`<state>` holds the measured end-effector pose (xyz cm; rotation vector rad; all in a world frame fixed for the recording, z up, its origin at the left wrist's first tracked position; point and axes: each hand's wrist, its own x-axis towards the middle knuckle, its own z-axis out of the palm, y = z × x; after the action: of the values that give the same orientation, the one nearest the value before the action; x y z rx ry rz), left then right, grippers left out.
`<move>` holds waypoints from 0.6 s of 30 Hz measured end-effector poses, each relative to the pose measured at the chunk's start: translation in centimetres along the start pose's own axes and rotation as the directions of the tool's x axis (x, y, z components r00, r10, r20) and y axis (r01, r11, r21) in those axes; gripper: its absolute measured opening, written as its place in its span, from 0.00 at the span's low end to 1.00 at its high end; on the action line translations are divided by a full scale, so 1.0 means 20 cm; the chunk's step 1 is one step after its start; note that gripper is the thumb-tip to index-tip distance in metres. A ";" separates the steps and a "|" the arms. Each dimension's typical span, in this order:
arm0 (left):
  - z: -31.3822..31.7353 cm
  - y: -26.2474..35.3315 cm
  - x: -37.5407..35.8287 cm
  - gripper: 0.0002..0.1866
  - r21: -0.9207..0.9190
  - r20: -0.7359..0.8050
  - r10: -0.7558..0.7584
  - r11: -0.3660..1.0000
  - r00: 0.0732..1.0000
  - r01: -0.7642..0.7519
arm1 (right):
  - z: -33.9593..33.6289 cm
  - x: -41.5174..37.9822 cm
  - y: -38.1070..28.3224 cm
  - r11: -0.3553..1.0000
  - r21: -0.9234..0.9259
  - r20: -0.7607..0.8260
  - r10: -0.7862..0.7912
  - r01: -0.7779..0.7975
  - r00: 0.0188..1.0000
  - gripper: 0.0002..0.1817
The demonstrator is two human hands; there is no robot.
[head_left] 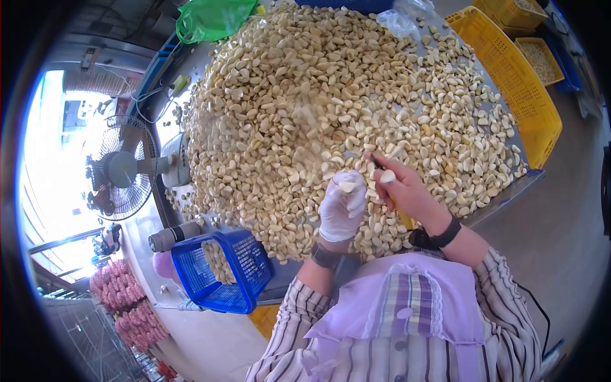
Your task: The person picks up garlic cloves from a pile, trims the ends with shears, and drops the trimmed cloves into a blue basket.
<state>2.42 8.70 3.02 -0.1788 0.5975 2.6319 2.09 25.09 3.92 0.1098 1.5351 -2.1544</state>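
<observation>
My left hand, in a white glove, is closed with a pale clove at its fingertips. Just right of it, my bare right hand is closed around a small knife with a dark part showing near the fingertips and a yellow part below the palm. Another pale clove shows against the right hand's thumb. Both hands are over the near edge of a wide heap of peeled cloves, which covers much of the metal table.
A blue basket holding cloves stands left of my left arm. A fan is at the left. Green bag and clear plastic lie at the far edge. A yellow crate is at the right.
</observation>
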 end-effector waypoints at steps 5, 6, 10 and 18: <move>-0.06 0.16 0.22 0.11 0.289 -0.163 0.166 0.951 0.973 -0.114 | -0.08 0.01 -0.02 0.983 0.182 -0.178 0.061 -0.029 0.982 0.22; -0.12 0.19 0.30 0.11 0.676 -0.208 0.238 0.736 0.949 -0.036 | -0.09 0.01 -0.01 0.983 0.182 -0.181 0.061 -0.027 0.982 0.22; -0.26 0.20 0.60 0.11 0.903 0.353 0.358 -0.372 0.865 -0.215 | -0.10 0.03 0.01 0.979 0.205 -0.151 0.033 -0.001 0.988 0.21; -0.19 0.22 0.58 0.11 0.951 -0.043 0.175 -0.296 0.984 0.094 | -0.16 0.00 -0.01 0.973 0.231 -0.190 0.028 0.017 0.981 0.21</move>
<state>-9.85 7.95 -1.21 0.1865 2.6494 1.1247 1.31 27.96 3.00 0.4114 1.3733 -2.3694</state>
